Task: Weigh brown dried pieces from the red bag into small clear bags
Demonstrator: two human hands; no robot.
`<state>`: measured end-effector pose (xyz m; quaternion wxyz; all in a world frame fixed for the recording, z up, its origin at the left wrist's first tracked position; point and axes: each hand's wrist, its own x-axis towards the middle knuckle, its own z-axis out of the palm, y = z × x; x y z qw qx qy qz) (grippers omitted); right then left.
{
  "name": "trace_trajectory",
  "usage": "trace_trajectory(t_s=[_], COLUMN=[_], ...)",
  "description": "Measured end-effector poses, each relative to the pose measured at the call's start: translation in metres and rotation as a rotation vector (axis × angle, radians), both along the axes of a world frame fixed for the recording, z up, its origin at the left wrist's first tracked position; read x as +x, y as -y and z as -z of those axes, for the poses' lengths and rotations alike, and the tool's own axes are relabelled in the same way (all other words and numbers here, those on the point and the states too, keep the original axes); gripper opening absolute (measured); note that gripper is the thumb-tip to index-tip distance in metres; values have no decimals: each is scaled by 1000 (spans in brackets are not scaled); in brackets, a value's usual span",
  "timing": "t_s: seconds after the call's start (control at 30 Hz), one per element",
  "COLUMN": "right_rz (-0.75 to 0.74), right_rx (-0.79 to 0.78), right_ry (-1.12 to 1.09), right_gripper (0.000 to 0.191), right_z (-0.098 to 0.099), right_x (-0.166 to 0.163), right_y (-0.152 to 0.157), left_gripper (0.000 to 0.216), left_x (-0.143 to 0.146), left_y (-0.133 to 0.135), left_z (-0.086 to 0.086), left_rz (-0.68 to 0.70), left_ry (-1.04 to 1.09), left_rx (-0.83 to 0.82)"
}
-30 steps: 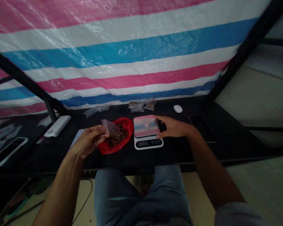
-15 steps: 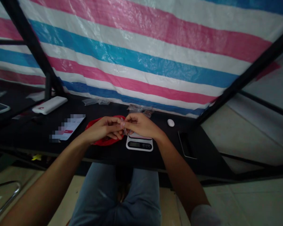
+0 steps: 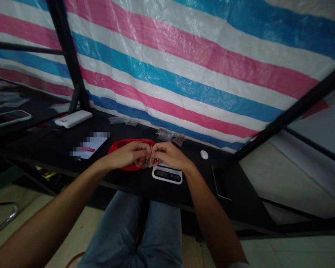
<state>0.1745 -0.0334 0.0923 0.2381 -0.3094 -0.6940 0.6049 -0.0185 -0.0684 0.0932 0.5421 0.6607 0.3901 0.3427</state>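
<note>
Between my hands hangs a small clear plastic bag (image 3: 148, 161), pinched near its top edge from both sides. My left hand (image 3: 133, 153) is closed on its left side, over a red plastic bag (image 3: 120, 144) spread on the table. My right hand (image 3: 169, 153) grips the other side, with fingertips almost meeting those of the left. Just below my right hand sits a small white digital scale (image 3: 167, 175), its display facing me and its platform partly covered by the hand. Whatever the clear bag contains is too small to make out.
On the black table (image 3: 123, 186), a phone with a lit screen (image 3: 93, 146) and a white power bank (image 3: 74, 118) lie left. Clear bags (image 3: 170, 136) rest along the striped sheet (image 3: 162, 89). To the right are a white oval object (image 3: 204, 154) and a dark phone (image 3: 220, 182).
The clear bag now hangs lower and shows more between my hands, and my fingers have shifted along its top. The whole view has turned slightly.
</note>
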Motion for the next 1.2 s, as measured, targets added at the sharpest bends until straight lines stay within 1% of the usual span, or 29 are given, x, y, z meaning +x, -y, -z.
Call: trace_trajectory(t_s=[0.1,0.17,0.23,0.3,0.37,0.4,0.43,0.47,0.5,0.57,0.63,0.7,0.77,0.83,0.9,0.97,1.03,1.13,1.2], right_rz=[3,42,84,99,107,110,113,112,109,98,90,98,149,266,413,565,676,806,854], right_rx=[-40,-57,-52,-46,-45,-48,-50,-51,-56,-74,-85,-56,22,111,181,244,249,249,261], right_ry=[-76,-119,-136,-123,-113,-119,-131,-142,-150,-150,-139,-138,-149,-169,-190,-241,-277,-286,-288], right_gripper=[15,16,16,15,14,13,12,11,11,11,15,21,28,32,33,34,35,36,36], right_z=[7,11,13,14,13,12,11,10,9,7,5,3,0,0,4,14,29,57,73], right_x=[-3,-5,-6,-8,-11,-13,-14,-16,-17,-19,-18,-12,1,19,41,62,78,92,96], right_y=[-3,-6,-8,-11,-12,-12,-13,-13,-13,-14,-16,-20,-28,-40,-54,-69,-80,-88,-90], left_gripper=[27,29,33,33,31,44,62,75,76,57,42,39,40,42,45,48,48,45,44], left_x=[-5,-11,-17,-20,-20,-19,-17,-15,-13,-11,-11,-16,-24,-33,-40,-43,-43,-37,-32], left_y=[1,1,2,4,7,8,8,8,7,4,-2,-9,-18,-29,-40,-50,-59,-70,-75], left_z=[1,3,5,6,8,9,11,13,16,22,26,25,20,11,1,-6,-9,-11,-14], left_rz=[1,-11,-30,-88,-202,-244,-262,-259,-245,-240,-276,-297,-290,-252,-145,-29,62,132,156], left_ry=[43,66,39,-14,-58,-78,-102,-123,-139,-142,-127,-126,-168,-311,-595,-902,-1113,-1228,-1274], left_rx=[-5,-42,-39,55,246,345,420,462,466,423,399,414,463,525,566,597,634,693,716])
